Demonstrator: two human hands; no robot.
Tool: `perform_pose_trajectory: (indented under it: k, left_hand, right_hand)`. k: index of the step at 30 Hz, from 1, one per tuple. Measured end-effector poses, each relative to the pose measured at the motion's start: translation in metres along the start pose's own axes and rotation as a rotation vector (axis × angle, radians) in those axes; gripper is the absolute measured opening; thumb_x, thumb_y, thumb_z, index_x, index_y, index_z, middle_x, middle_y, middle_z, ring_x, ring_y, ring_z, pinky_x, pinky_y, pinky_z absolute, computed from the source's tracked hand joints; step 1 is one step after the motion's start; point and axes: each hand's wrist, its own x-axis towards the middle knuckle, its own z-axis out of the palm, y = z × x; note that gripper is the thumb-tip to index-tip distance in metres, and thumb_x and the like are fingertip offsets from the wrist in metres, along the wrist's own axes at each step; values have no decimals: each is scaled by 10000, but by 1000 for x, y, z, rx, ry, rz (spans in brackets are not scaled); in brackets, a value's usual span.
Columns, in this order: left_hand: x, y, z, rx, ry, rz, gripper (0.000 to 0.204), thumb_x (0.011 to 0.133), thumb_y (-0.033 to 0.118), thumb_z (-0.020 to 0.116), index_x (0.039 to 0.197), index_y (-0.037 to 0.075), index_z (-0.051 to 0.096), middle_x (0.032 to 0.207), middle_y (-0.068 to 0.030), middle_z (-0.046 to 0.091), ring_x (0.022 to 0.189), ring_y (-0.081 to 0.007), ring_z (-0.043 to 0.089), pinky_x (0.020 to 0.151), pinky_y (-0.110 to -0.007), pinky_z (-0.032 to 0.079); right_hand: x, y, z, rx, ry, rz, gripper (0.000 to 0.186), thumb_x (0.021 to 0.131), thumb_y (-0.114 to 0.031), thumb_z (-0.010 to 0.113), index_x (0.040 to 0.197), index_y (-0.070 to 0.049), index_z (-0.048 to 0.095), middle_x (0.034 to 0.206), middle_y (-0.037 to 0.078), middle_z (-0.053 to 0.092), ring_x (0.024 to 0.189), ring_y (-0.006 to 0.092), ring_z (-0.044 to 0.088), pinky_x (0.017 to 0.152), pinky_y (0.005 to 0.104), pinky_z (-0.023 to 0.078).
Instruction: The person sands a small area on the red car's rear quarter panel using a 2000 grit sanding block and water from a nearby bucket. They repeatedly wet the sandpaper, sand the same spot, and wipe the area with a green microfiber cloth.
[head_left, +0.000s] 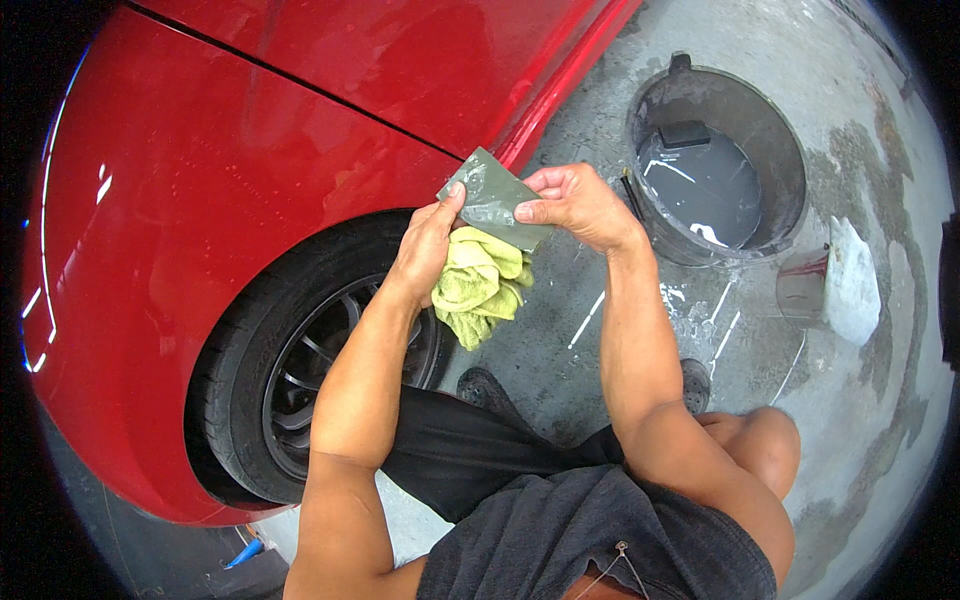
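Observation:
In the head view, my left hand (430, 245) is closed round a crumpled yellow-green microfiber cloth (478, 280), its thumb pressing the upper left of a grey-green sheet (487, 188), which looks like wet sandpaper with whitish wet smears. My right hand (575, 205) pinches the sheet's right side between thumb and fingers. Sheet and cloth are held up beside a red car's front fender (230, 150), just right of the wheel arch and tyre (225, 400). The cloth hangs below the sheet.
A dark bucket (785, 160) of murky water, a dark block (685, 135) in it, stands at the upper right. Right of it is a smaller container (800, 290) with a whitish piece (850, 275). My crouched legs are below. A small blue object (243, 553) lies at the lower left.

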Motion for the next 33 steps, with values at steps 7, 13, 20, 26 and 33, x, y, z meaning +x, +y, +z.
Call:
perform_pose_trajectory:
  k: [7,13,20,26,33]
  left_hand:
    - [4,-20,-6,25,-133,111,446,1132,368,581,1081,-47,734,954,-110,786,796,-158,748,732,-317,618]
    - [-2,-8,15,38,-77,194,238,1055,202,720,1149,-15,742,987,-83,780,819,-139,736,748,-307,612]
    - [-1,-11,4,-44,-148,162,220,1027,173,743,1165,2,744,1021,-94,788,837,-153,752,758,-312,620]
    - [3,-7,-2,-12,-111,40,372,1114,338,607,1103,-9,740,969,-111,790,779,-174,758,722,-321,626]
    - [2,-17,2,-26,-38,242,456,1137,399,551,1154,-23,720,1002,-121,786,823,-172,757,751,-329,621]
  right_hand:
    - [-5,-6,1,-45,8,-48,342,884,-100,886,1160,19,722,1021,75,787,929,128,738,889,287,589]
    - [-1,-7,0,-114,-11,-65,276,911,-183,881,1093,-40,729,966,4,751,882,85,682,823,270,547]
    - [-8,-17,15,-199,42,-9,287,978,-367,817,952,-108,697,794,-56,675,647,22,566,520,213,421]
    - [-12,-28,2,-303,27,37,293,911,-342,877,915,-124,680,752,-67,664,599,7,547,468,199,377]
    - [-6,-4,-9,-73,-3,32,315,784,-161,968,890,-127,673,792,-46,700,642,32,603,519,222,444]
